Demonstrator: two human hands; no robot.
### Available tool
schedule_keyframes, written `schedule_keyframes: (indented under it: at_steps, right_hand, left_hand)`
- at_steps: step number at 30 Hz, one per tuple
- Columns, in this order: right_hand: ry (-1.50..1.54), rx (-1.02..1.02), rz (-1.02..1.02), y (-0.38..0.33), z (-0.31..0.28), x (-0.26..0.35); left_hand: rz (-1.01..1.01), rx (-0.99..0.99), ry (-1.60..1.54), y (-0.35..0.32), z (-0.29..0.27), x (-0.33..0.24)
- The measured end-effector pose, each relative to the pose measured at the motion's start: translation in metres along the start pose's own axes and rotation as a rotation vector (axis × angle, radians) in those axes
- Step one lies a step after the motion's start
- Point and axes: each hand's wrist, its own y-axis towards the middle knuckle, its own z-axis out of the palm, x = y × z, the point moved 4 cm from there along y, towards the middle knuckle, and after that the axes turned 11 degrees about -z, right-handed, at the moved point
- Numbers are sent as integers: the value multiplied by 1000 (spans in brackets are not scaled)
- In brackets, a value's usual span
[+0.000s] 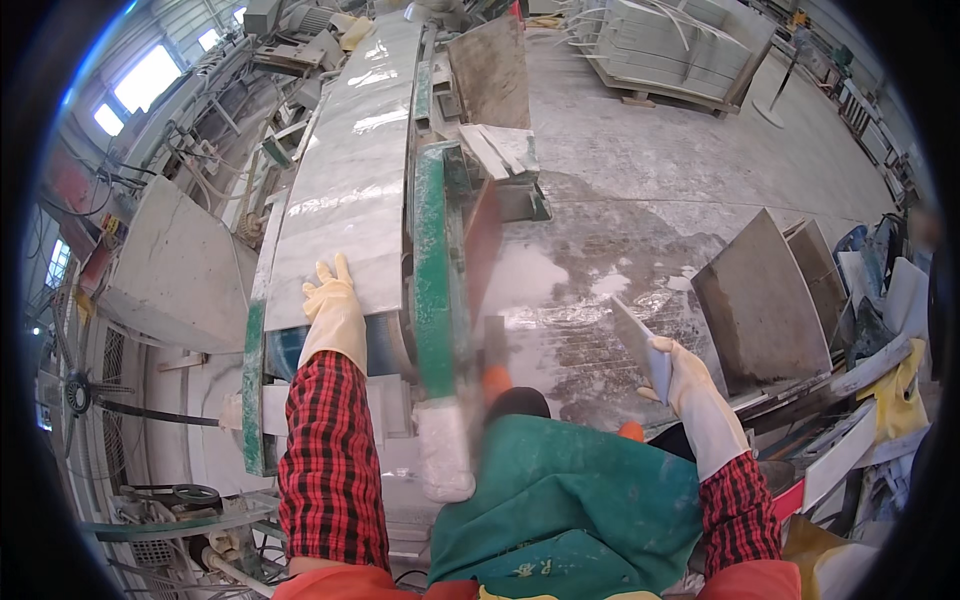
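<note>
My left hand, in a cream rubber glove, lies with fingers spread on the near end of a long, wet, pale stone slab. The slab rests on a conveyor machine, with a blue roller or belt showing under its near edge. Out to the right, my right hand, gloved the same way, is closed on a thin, flat strip, grey-white and seemingly stone. It points up and away from my fingers; its lower part is partly hidden by them.
A green steel rail with a white padded end runs along the slab's right side. Stone panels lean at right beside a heap of offcuts. Far right stands a strapped slab stack. The floor is wet.
</note>
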Motion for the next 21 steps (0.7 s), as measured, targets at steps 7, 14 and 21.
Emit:
schedule_keyframes:
  at_steps: [7,14,21]
  right_hand:
    - [-28,40,-9,-3,4,4]
    - [26,96,-89,-7,10,16]
    - [-50,231,-405,-25,9,27]
  left_hand:
    - [14,-98,-44,-7,0,5]
    - [380,-628,-466,-19,40,29]
    - [926,465,-1470,-218,47,-79]
